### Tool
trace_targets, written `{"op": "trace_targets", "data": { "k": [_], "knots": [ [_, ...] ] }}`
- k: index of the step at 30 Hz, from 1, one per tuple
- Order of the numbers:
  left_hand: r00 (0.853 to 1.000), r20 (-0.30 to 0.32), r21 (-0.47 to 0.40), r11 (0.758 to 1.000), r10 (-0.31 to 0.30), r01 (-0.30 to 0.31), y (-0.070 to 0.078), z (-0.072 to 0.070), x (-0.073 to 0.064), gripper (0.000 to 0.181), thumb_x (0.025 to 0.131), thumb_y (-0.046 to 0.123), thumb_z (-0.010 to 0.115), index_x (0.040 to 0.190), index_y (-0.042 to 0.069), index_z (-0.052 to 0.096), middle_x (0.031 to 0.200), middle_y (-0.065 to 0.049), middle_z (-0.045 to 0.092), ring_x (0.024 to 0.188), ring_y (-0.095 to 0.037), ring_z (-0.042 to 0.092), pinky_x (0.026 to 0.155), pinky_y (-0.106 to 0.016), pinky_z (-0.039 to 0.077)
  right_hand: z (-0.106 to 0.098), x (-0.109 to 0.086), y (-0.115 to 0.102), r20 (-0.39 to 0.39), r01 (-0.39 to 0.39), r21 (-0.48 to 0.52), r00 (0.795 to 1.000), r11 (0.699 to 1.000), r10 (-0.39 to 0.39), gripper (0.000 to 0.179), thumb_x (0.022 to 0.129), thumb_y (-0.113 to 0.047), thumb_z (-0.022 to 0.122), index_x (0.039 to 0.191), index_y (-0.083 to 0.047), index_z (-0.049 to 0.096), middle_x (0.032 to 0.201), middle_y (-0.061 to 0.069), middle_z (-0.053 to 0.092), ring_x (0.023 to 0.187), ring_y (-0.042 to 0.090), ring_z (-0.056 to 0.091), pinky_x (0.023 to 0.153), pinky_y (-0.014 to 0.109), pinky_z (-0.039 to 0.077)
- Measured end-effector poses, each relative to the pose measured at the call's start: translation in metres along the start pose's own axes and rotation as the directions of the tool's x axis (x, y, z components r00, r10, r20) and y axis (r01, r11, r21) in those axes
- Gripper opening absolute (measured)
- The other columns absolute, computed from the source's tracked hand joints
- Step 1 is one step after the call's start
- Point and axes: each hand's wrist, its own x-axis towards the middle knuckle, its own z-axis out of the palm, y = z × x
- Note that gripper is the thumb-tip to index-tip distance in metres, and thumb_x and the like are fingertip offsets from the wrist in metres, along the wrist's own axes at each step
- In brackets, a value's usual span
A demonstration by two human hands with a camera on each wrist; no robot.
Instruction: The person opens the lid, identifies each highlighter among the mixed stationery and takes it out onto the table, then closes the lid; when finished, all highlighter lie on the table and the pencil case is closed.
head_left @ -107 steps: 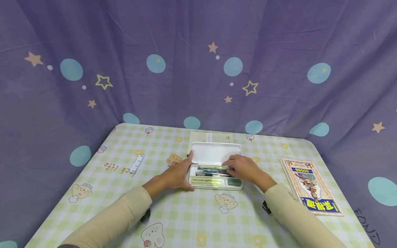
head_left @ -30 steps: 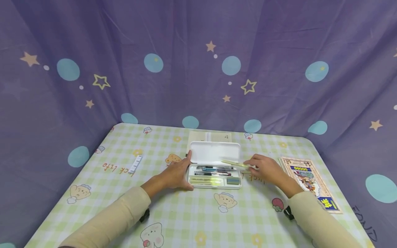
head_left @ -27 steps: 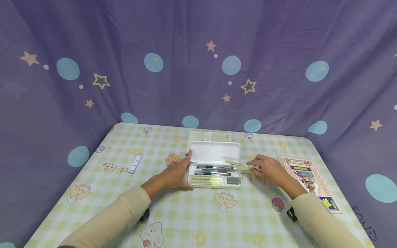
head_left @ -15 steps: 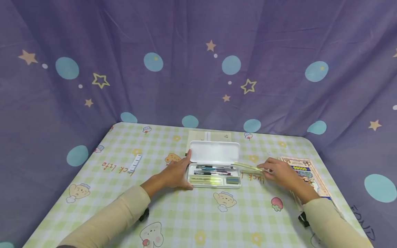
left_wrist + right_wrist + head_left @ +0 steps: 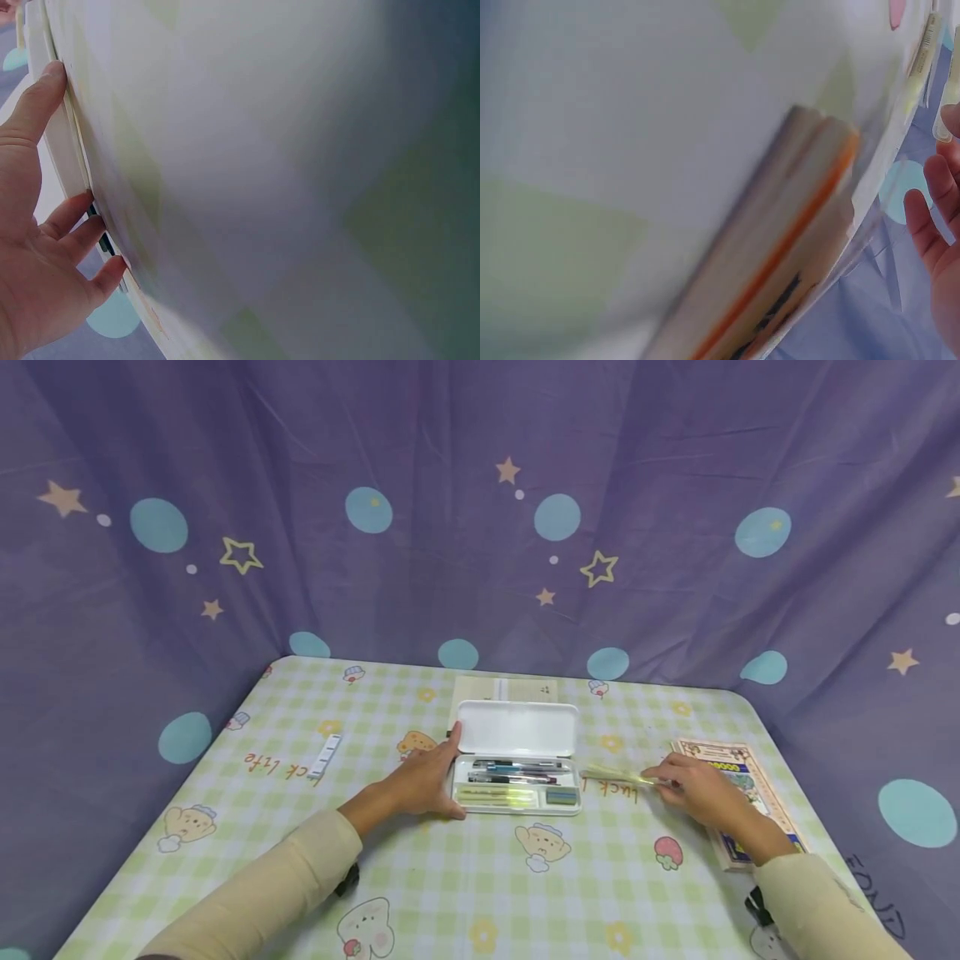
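A white pencil case (image 5: 525, 812) lies with its lid up near the table's centre, several pens and a grey-blue eraser (image 5: 561, 797) inside. My left hand (image 5: 426, 779) holds its left end, thumb at the front edge and fingers toward the lid hinge. In the left wrist view the fingertips of that hand (image 5: 45, 225) meet the case's edge. My right hand (image 5: 693, 787), right of the case, pinches a slim pale yellow pen (image 5: 630, 775) by its end. Another pale yellow pen (image 5: 925, 52) lies on the table in the right wrist view.
A notebook (image 5: 468, 688) lies behind the case. At right, partly under my right arm, is a book stack (image 5: 750, 756) with a colourful cover. A small white strip (image 5: 325, 756) with dark marks lies at left. A purple curtain (image 5: 450, 593) hangs behind the table.
My right hand has moved from the case rightward, carrying the pale yellow pen out, and is now lower, near the tabletop. My left hand has stayed on the case.
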Motion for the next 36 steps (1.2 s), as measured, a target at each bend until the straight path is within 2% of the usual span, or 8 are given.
{"op": "trace_targets", "data": {
  "k": [6, 11, 23, 36],
  "knots": [
    [1.0, -0.002, 0.005, 1.0, 0.012, -0.012, -0.001, 0.0, 0.0, 0.151, 0.065, 0.057, 0.092, 0.162, 0.003, -0.01, 0.151, -0.012, 0.052, 0.135, -0.029, 0.054, 0.107, -0.054, 0.04, 0.005, -0.003, 0.001, 0.033, 0.0, -0.009, 0.999, 1.0, 0.001, 0.026, 0.082, -0.008, 0.082, 0.103, -0.023, 0.08, 0.092, -0.008, 0.068, 0.074, 0.003, 0.058, 0.062, 0.026, 0.048],
    [1.0, 0.004, -0.001, 1.0, 0.013, -0.013, -0.002, 0.001, 0.0, 0.151, 0.065, 0.057, 0.092, 0.162, 0.003, -0.01, 0.153, -0.013, 0.05, 0.138, -0.029, 0.052, 0.108, -0.055, 0.04, 0.009, -0.001, 0.002, 0.052, 0.011, -0.019, 0.999, 1.0, -0.01, 0.025, 0.081, -0.01, 0.083, 0.102, -0.023, 0.081, 0.091, -0.009, 0.069, 0.072, 0.001, 0.056, 0.061, 0.025, 0.047],
    [1.0, -0.003, 0.002, 1.0, 0.001, -0.001, -0.001, 0.001, 0.0, 0.151, 0.064, 0.056, 0.093, 0.163, 0.003, -0.009, 0.154, -0.012, 0.049, 0.136, -0.028, 0.054, 0.106, -0.054, 0.04, 0.011, 0.001, 0.002, 0.087, -0.016, -0.024, 0.996, 1.0, 0.018, 0.025, 0.082, -0.012, 0.083, 0.103, -0.025, 0.081, 0.092, -0.009, 0.07, 0.072, 0.001, 0.057, 0.06, 0.025, 0.046],
    [1.0, 0.009, 0.016, 1.0, -0.01, 0.009, 0.001, -0.001, 0.0, 0.151, 0.065, 0.056, 0.092, 0.162, 0.003, -0.01, 0.157, -0.014, 0.046, 0.141, -0.03, 0.05, 0.108, -0.055, 0.039, 0.014, 0.0, 0.007, 0.076, -0.033, -0.058, 0.996, 0.998, 0.037, 0.024, 0.081, -0.01, 0.083, 0.102, -0.022, 0.081, 0.094, -0.004, 0.071, 0.08, 0.013, 0.066, 0.069, 0.035, 0.054]
  ]
}}
